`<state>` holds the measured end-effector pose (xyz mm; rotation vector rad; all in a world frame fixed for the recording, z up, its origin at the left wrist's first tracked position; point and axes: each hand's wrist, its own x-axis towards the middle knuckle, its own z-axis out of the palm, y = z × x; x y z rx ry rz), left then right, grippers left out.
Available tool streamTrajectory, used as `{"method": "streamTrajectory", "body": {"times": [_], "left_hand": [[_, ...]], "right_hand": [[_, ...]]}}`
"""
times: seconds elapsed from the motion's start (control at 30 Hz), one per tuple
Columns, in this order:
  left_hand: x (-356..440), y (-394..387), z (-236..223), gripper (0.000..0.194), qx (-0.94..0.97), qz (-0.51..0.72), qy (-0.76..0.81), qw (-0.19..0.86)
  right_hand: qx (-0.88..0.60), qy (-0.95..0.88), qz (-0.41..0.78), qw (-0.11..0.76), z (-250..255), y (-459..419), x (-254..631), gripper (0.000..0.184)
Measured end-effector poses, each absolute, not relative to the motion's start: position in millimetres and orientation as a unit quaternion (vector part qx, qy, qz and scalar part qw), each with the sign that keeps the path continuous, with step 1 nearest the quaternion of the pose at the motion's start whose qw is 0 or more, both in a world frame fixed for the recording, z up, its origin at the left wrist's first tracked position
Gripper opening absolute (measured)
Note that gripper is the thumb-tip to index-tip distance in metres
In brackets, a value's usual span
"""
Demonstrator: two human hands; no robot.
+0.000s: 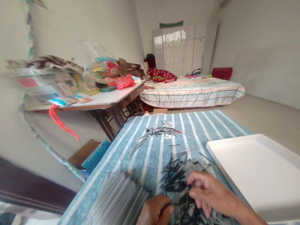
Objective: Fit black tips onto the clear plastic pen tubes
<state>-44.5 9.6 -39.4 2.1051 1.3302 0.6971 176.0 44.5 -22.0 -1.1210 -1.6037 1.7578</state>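
Note:
A thin grey strip (pixel 180 196) spans the gap between my two hands. My left hand (pixel 156 210) pinches its near end, with the fingers curled. My right hand (pixel 208 191) has thumb and forefinger closed at the far end, where a small dark bit shows at the fingertips. Underneath lies a heap of black and grey slivers (pixel 174 173), partly hidden by both hands. Left of my left hand, long grey tube-like sticks (pixel 119 200) lie side by side in a bundle, somewhat blurred. Farther up the cloth sits a smaller scatter of grey and black slivers (pixel 159 130).
A blue-and-white striped cloth (pixel 150 156) covers the table. At the right stands a shallow white tray (pixel 264 175). Beyond the left edge are a side table (pixel 103 101) loaded with bags and a blue box (pixel 95 156). A bed (pixel 192 93) stands behind.

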Motion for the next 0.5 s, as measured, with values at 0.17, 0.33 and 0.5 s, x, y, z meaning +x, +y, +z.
{"method": "streamTrajectory", "body": {"times": [0.17, 0.33, 0.5], "left_hand": [[-42.2, 8.7, -35.1, 0.018, 0.790, 0.252, 0.492, 0.265], [-40.9, 8.3, -31.3, 0.022, 0.783, 0.242, 0.502, 0.277], [-40.5, 9.6, -29.2, 0.024, 0.772, 0.237, 0.507, 0.301]], "right_hand": [[-0.410, -0.580, 0.658, 0.251, -24.7, 44.9, 175.4, 0.028], [-0.423, -0.584, 0.646, 0.251, -25.5, 45.0, 175.7, 0.032], [-0.395, -0.562, 0.679, 0.258, -29.6, 44.4, 175.6, 0.034]]}}
